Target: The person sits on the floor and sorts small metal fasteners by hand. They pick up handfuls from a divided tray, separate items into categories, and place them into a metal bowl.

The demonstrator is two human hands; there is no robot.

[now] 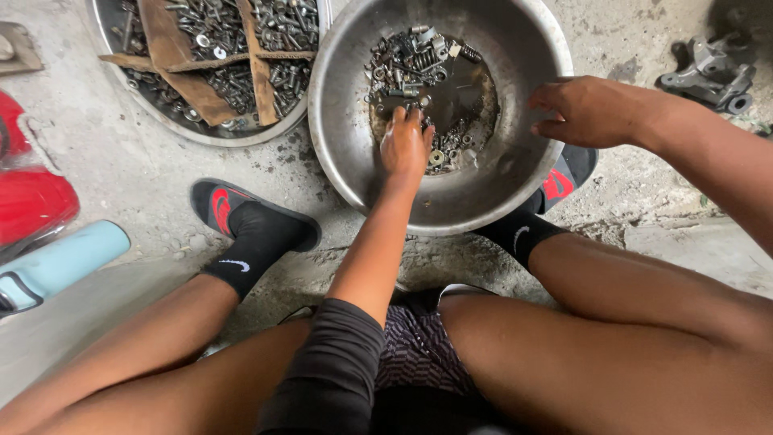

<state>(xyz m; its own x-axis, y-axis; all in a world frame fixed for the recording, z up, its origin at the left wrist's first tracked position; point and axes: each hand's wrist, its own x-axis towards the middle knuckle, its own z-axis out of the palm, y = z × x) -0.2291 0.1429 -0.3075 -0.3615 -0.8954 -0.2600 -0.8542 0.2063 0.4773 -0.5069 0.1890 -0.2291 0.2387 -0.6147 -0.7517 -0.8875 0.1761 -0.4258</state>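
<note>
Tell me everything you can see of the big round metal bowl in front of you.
The big round metal bowl is dull, scuffed steel, sitting upright on the concrete floor between the feet. A pile of bolts, nuts and springs lies in its grimy bottom. The left hand reaches into them; the right hand grips the right rim.

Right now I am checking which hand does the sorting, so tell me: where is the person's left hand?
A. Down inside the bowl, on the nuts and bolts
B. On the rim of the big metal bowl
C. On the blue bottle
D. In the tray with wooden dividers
A: the left hand reaches down into the big metal bowl, fingers on the nuts and bolts, while the right hand is at the rim.
</note>
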